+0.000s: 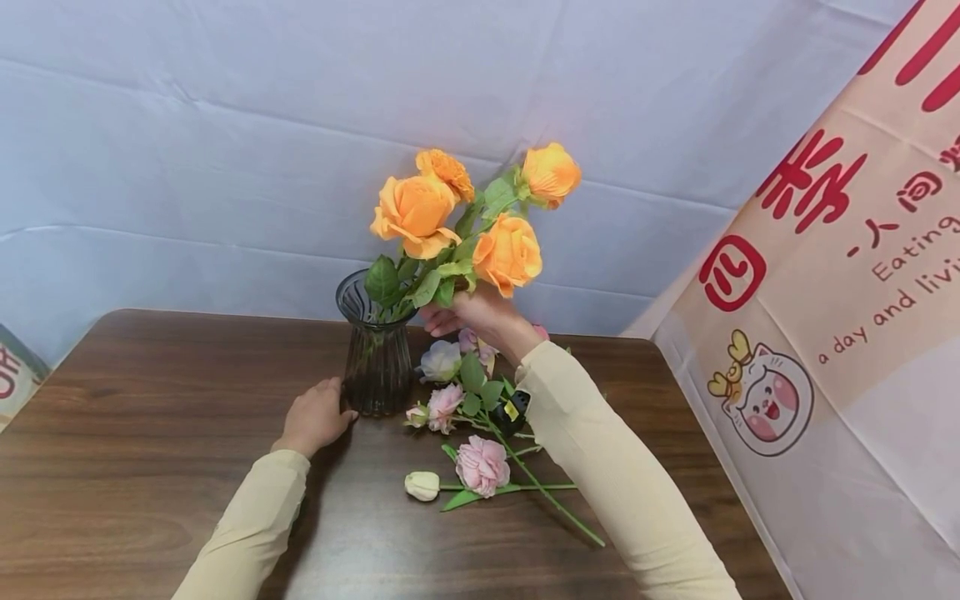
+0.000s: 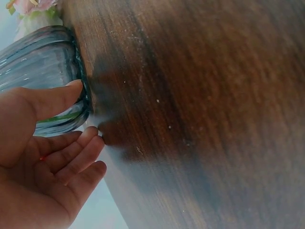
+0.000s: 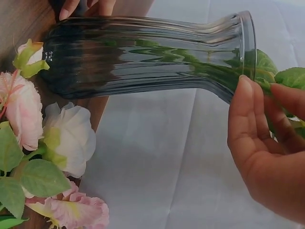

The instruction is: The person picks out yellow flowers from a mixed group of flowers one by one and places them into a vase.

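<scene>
A dark, clear ribbed glass vase (image 1: 378, 375) stands upright near the table's back edge, with leafy green stems inside its mouth. Above it, orange roses (image 1: 417, 212) lean out to the right. My right hand (image 1: 480, 317) is at the rim's right side; its fingers pinch a green stem of the roses, one fingertip right at the glass rim in the right wrist view. Down at the vase's base my left hand (image 1: 317, 418) rests on the table. In the left wrist view its thumb lies against the glass, with relaxed fingers alongside the base.
Right of the vase lie several loose flowers on the brown wooden table (image 1: 187, 433): a pink peony (image 1: 482, 465), a white tulip (image 1: 422, 486) and a pale blue bloom (image 1: 440, 362). A pale cloth (image 1: 262, 125) hangs behind; a printed banner (image 1: 847, 250) hangs at right.
</scene>
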{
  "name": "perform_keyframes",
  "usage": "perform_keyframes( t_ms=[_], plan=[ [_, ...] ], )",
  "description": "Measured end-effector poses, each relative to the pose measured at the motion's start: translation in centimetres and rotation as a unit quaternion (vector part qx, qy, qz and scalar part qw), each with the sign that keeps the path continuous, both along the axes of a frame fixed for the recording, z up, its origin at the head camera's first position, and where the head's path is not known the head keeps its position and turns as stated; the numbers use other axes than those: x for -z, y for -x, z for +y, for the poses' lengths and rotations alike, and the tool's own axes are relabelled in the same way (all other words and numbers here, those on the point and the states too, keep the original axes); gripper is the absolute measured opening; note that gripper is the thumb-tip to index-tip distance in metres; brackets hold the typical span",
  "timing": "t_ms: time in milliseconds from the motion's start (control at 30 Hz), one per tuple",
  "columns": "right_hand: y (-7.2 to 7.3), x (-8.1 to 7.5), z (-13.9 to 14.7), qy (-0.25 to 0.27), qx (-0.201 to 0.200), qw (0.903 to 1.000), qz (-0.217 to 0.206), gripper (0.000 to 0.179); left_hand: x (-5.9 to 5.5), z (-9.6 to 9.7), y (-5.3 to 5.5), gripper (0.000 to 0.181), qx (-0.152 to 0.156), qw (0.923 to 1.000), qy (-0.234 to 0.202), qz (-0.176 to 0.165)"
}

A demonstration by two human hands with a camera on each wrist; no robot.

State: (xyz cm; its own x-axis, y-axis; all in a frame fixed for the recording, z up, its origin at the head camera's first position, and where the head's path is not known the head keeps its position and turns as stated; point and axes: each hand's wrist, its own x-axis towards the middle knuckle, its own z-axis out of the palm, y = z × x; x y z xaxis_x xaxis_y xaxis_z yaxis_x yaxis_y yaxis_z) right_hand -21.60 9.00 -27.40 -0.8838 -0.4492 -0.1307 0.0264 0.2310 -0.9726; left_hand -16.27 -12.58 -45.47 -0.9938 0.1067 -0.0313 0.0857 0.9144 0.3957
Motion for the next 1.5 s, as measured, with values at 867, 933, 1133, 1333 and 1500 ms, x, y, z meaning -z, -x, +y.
perform_keyframes(
  t_ms=[867, 933, 1133, 1333, 1500],
  plan=[
    [-0.5, -0.4, 2.0, -0.006, 0.036, 0.9978, -0.055, 0.011, -0.3, 0.0, 0.0, 0.056, 0.002, 1.0000, 0.000, -0.005],
    [-0.5, -0.4, 2.3, 0.004, 0.040, 0.9974, -0.060, 0.006, -0.3, 0.0, 0.0, 0.057, 0.001, 1.0000, -0.001, -0.007],
    [-0.8, -0.5, 3.0, 0.010, 0.034, 0.9981, -0.050, 0.010, 0.0, 0.0, 0.1, 0.057, 0.001, 1.0000, 0.000, -0.003],
    [-0.9, -0.3, 3.9, 0.003, 0.030, 0.9989, -0.035, 0.007, 0.1, -0.1, 0.1, 0.058, 0.003, 1.0000, 0.006, 0.002],
    [-1.0, 0.3, 5.0, 0.017, 0.037, 0.9986, -0.032, 0.008, 0.0, -0.1, 0.1, 0.058, 0.003, 1.0000, 0.006, 0.000]
  ],
)
